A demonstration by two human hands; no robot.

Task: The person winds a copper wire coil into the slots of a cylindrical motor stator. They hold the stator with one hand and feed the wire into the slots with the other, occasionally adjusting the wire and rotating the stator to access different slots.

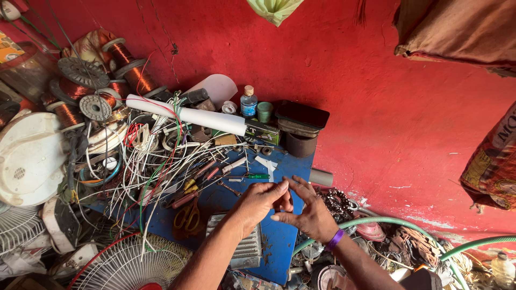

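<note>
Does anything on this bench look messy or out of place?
Yes. Loose wires sprawl in a tangle over the blue bench, burying the tools. A white roll lies slanted across the heap. The hands, left and right, meet above a barer patch.

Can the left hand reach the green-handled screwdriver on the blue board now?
Probably yes. The left hand hovers just below the green-handled screwdriver, with only bare blue board between them; the white wires lie further left, out of the way.

Scissors (188, 216) left of hands, wire tangle (156, 156) behind scissors, paper roll (185, 114) behind wires.
</note>
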